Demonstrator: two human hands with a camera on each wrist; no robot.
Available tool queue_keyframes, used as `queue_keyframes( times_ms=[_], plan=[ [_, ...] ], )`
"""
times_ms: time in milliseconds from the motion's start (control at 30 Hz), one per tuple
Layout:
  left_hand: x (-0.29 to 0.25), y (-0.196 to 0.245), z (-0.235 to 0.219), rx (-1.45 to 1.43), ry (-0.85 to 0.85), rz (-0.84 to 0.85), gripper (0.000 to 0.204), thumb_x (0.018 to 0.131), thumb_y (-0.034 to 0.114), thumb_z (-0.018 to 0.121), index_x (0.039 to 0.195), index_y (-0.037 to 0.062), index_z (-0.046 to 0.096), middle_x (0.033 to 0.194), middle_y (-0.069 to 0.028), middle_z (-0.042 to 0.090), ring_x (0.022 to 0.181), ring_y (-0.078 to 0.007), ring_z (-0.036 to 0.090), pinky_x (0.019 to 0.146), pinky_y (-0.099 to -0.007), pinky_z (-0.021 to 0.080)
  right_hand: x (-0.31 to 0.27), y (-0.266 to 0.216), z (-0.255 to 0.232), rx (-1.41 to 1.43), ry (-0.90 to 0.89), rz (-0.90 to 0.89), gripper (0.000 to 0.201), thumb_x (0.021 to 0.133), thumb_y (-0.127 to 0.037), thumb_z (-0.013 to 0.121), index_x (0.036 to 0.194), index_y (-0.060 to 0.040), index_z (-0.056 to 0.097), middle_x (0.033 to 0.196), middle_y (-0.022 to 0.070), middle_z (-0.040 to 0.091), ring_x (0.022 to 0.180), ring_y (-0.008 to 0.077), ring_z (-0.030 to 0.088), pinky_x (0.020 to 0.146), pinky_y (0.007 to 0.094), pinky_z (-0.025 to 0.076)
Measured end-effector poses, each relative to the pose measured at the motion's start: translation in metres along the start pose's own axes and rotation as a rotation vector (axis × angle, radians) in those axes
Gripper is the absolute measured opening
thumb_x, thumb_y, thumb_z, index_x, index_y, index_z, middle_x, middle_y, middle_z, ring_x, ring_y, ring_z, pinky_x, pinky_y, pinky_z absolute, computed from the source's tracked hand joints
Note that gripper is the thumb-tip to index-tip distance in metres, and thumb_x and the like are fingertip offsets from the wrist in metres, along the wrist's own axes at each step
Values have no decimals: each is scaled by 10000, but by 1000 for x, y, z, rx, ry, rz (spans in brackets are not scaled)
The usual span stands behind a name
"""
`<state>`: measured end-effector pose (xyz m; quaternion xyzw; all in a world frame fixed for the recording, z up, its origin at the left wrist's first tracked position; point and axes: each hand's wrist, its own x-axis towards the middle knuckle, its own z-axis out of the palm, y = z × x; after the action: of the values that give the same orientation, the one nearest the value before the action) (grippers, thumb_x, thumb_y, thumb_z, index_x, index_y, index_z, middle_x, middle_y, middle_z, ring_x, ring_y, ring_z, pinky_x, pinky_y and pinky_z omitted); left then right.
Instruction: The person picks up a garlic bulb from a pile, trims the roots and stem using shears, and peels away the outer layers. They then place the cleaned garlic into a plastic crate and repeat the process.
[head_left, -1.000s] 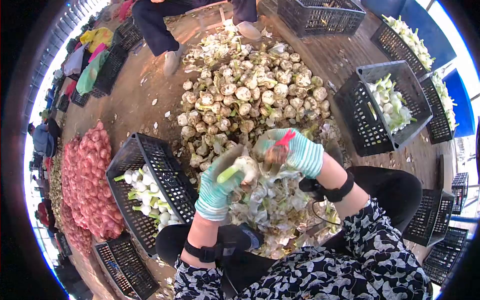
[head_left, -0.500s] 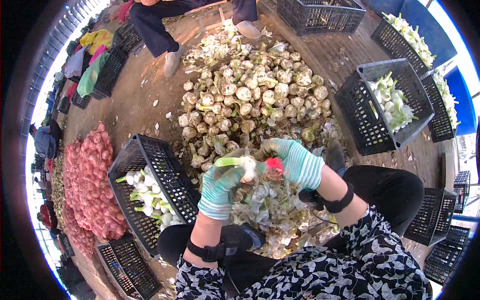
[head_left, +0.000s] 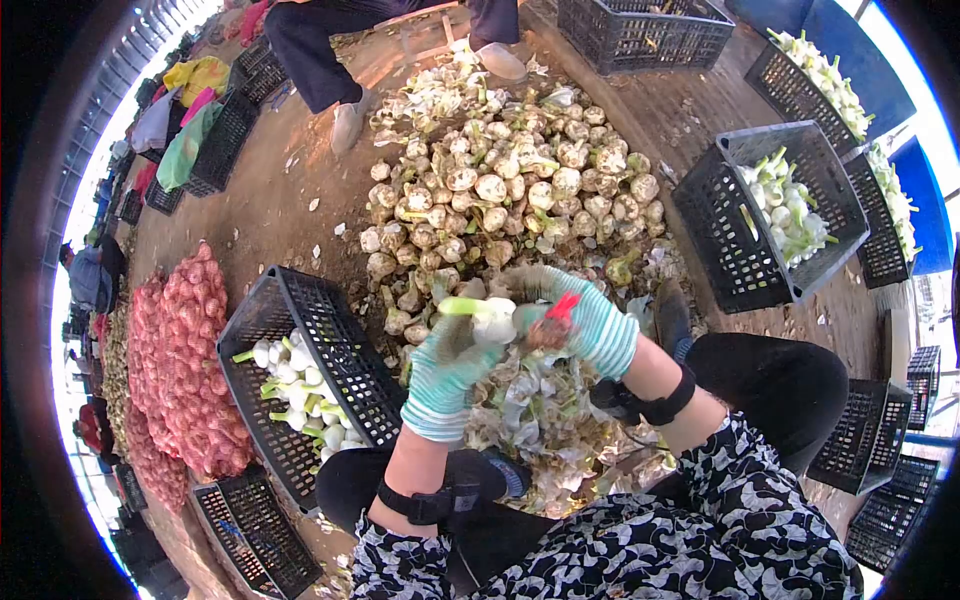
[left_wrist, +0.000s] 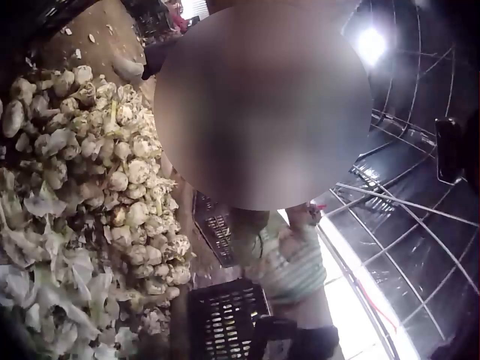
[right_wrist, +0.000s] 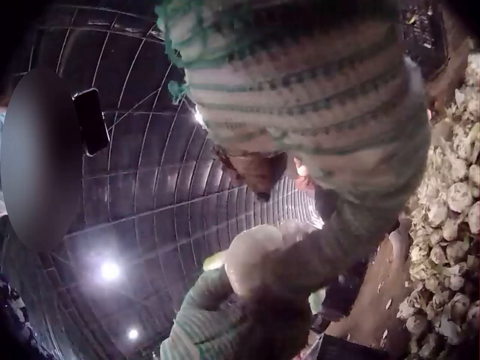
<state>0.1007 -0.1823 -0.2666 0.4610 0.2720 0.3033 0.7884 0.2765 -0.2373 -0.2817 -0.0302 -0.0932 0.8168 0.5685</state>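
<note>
My left gloved hand [head_left: 445, 378] grips a smooth white garlic bulb [head_left: 493, 322], its short green stem [head_left: 458, 306] pointing left. Close on the bulb's right, my right gloved hand [head_left: 595, 335] has curled fingers round a brown lump-like object [head_left: 547, 335] with a red piece [head_left: 563, 306] sticking up from it. In the right wrist view the right glove [right_wrist: 307, 105] fills the top, its fingers reaching the bulb [right_wrist: 251, 259]; the brown object [right_wrist: 259, 172] juts from the palm. The left wrist view shows the right glove [left_wrist: 292, 262] partly.
Unpeeled garlic [head_left: 510, 190] is heaped ahead, with loose skins [head_left: 535, 400] below the hands. Black crates of white bulbs stand left [head_left: 350, 365] and right [head_left: 740, 245]. Red net sacks [head_left: 190, 370] lie far left. Another person's legs [head_left: 320, 60] are beyond the heap.
The bulb has turned so its stem points left instead of down-left, and its surface looks whiter and smoother. My right hand has shifted about beside it, still holding the brown object.
</note>
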Motion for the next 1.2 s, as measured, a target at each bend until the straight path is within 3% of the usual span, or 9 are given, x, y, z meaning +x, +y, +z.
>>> queue_keyframes(
  times_ms=[100,267,400,567,700,867,967,1100,1200],
  plan=[
    [-5,12,2,349,97,-67,536,686,4,637,1170,-17,408,1102,-96,500,971,-177,506,831,-291,421,3,21,34,-438,642,-117,210,808,-86,489,1003,-8,493,880,99,551,736,177,555,616,229,470],
    [-4,20,3,372,-46,-37,555,674,-62,588,1189,-20,388,1131,-122,486,999,-177,494,853,-287,405,-2,8,23,-1486,359,-415,205,697,31,595,894,-5,552,866,45,560,750,122,531,658,225,442],
    [-3,13,-1,361,-51,40,583,674,-60,590,1208,-24,360,1151,-131,469,1023,-183,479,863,-287,396,-2,0,-12,-145,438,-271,247,794,-10,446,1036,-17,497,843,98,570,694,147,536,576,241,442],
    [4,-2,-9,561,-8,199,616,674,-35,606,1227,-18,334,1187,-126,439,1052,-188,458,864,-299,395,2,3,-1,-161,245,27,202,836,-133,433,967,10,491,864,123,566,700,179,554,595,272,477],
    [1,8,7,-260,79,10,505,769,186,571,1198,-4,384,1165,-93,452,982,-175,486,843,-278,404,12,48,0,-1383,395,-689,167,788,-39,478,952,-18,506,868,96,553,709,155,541,601,266,468],
    [1,10,2,-278,233,32,433,816,297,505,1152,29,448,1134,-81,478,999,-158,466,862,-294,375,27,45,-107,212,288,-259,179,850,-63,350,951,10,478,824,117,547,673,162,535,595,252,458],
    [0,8,7,-161,282,62,414,825,286,491,1138,16,456,1140,-85,474,1008,-160,464,867,-290,362,28,41,14,-176,766,-282,247,838,-216,429,951,0,473,688,66,504,494,115,454,442,191,375],
    [0,5,2,-144,278,82,391,829,260,470,1132,13,459,1154,-85,470,1038,-168,446,867,-287,351,27,45,-20,148,564,71,349,853,-291,392,1017,11,457,653,94,525,469,108,450,415,182,356],
    [-4,13,4,-214,231,118,379,814,214,466,1137,15,456,1166,-88,464,1054,-176,437,881,-291,338,19,36,2,-465,677,-226,312,857,-252,375,1013,4,461,675,118,535,480,131,473,415,200,375]
  ],
)
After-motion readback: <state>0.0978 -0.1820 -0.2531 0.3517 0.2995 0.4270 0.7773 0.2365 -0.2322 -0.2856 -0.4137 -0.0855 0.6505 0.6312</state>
